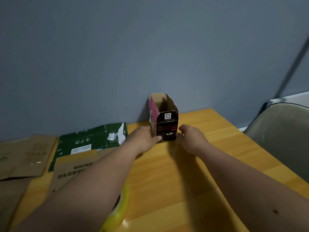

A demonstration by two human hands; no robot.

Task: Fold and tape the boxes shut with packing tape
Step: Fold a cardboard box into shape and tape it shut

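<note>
Nearest the camera, at the table's front edge: one roll of tape [119, 210] with a yellow rim, partly hidden under the left forearm. Wooden table [167, 181], yellow-orange planks. To the left, flattened cartons: brown flat carton [73, 169] with dark print, just beside the tape; green flat carton [87, 141] behind it, white label and torn patch; further brown flats [25, 156] at the far left. Mid-table: left hand [142, 138], fingers curled against the left side of the small box [164, 124], thumb at its lower front corner, gripping it. Right hand [192, 138], fingers loosely bent, fingertips touching the box's lower right edge. Box: black and pink, upright, top flaps open, against the grey-blue wall [150, 47]. Far right: grey chair back [284, 131]
</note>
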